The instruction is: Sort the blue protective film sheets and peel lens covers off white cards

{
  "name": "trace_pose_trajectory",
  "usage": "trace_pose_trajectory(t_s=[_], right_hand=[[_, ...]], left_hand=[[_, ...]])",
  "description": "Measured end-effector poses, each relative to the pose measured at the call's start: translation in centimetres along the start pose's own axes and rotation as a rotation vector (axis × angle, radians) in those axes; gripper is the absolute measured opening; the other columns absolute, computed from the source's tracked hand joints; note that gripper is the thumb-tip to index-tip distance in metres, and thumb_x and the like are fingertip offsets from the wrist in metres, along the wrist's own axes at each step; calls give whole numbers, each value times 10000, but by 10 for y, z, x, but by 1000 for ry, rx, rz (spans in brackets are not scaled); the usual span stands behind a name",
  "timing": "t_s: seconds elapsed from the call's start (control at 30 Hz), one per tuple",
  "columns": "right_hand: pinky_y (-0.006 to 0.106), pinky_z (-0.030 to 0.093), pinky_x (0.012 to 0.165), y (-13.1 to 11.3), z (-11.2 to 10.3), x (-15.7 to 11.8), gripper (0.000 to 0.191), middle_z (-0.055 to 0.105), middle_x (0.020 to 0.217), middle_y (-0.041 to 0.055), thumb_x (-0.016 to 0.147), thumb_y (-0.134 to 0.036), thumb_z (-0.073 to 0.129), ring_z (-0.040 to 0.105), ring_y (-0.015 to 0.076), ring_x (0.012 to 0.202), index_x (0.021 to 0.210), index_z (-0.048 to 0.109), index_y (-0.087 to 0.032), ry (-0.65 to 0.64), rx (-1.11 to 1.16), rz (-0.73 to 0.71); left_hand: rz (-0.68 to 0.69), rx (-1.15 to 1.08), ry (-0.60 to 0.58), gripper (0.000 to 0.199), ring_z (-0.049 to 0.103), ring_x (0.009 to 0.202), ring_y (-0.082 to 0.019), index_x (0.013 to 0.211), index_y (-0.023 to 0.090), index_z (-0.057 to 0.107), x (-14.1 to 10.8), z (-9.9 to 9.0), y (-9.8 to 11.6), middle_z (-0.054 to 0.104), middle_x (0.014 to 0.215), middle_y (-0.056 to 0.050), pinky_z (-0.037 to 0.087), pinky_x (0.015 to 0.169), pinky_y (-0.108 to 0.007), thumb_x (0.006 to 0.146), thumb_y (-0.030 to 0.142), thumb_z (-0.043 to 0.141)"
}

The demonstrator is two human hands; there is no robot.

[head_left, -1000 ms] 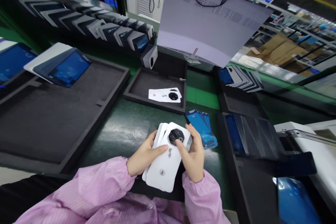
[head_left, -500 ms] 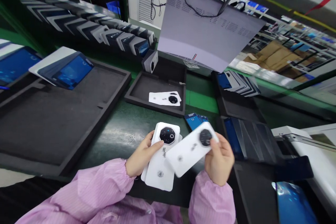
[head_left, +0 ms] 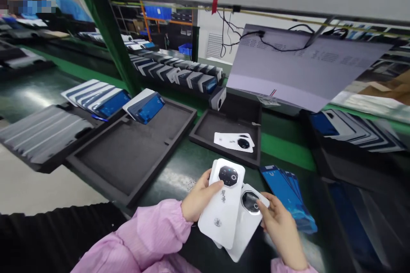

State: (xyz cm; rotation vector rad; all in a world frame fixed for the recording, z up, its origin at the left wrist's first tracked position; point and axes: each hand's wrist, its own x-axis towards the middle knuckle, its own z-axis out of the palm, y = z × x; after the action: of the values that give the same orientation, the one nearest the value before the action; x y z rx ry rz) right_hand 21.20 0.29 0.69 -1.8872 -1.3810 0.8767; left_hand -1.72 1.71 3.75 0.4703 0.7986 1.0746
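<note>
My left hand is closed on white phone back covers, thumb across the top one beside its dark octagonal camera window. That top cover carries a small dark emblem and lettering, and the edge of another shows beneath it. My right hand pinches the upper right corner of another white phone back cover, which is tilted and lies partly under the left-hand ones. Just beyond my right hand is a fanned pile of blue film-covered panels on the dark green bench.
A dark foam tray ahead holds white covers. Left stands a larger foam tray with a stack of panels at its far edge. Rows of panels fill the back. More covers lean at right, below a hanging grey board.
The camera view has turned to the left. My right hand has brought its cover down, from across the front of the left-hand covers to partly beneath them.
</note>
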Motion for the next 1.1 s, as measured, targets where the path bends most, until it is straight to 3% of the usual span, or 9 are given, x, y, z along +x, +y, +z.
trace_pose_trajectory(t_s=[0.1,0.2,0.33,0.47,0.7,0.97,1.1], right_hand=[[332,456,453,-3,12,0,365,640,734,54,702,-473,636,539,169,446,944,620,-200,199,-153,-208],[333,473,526,-16,17,-10,300,611,986,123,752,-413,626,562,165,576,949,624,-187,390,-105,-408],[358,512,661,-32,24,-28,212,541,1106,121,802,-333,604,587,210,837,966,607,-198,372,34,-538],[475,450,878,-36,31,-34,259,510,1162,121,794,-342,616,515,282,1086,1015,589,-211,279,-94,-535],[473,445,852,-31,29,-30,186,528,1118,114,788,-354,612,533,278,1040,890,587,-201,269,48,-434],[432,441,859,-32,30,-33,114,543,1084,102,783,-285,625,541,254,1040,838,571,-201,202,183,-379],[424,447,851,-32,31,-35,162,539,1104,107,779,-268,623,528,257,1063,920,570,-207,240,202,-364]], left_hand=[[-50,40,-45,552,653,788,-198,1198,157,444,-1,0,-4,659,1005,-108,502,708,-331,726,278,702],[-103,115,-69,608,649,766,-194,1199,151,440,-2,0,-11,656,992,-99,501,677,-313,674,233,735],[-136,174,-102,628,643,755,-177,1233,156,389,-2,2,-22,645,1002,-89,504,666,-301,692,198,705],[-74,208,-151,617,645,796,-176,1275,183,324,-4,3,-29,628,1071,-92,512,701,-314,755,221,655],[109,456,-209,559,586,1045,-235,1309,222,335,-12,3,-30,575,1207,-94,486,846,-342,812,228,592],[95,611,-159,634,532,1138,-239,1382,215,242,-14,-1,-37,506,1310,-105,444,930,-343,835,262,558],[119,680,-160,628,533,1137,-246,1385,225,240,-15,-2,-37,537,1282,-94,460,897,-335,839,265,548]])
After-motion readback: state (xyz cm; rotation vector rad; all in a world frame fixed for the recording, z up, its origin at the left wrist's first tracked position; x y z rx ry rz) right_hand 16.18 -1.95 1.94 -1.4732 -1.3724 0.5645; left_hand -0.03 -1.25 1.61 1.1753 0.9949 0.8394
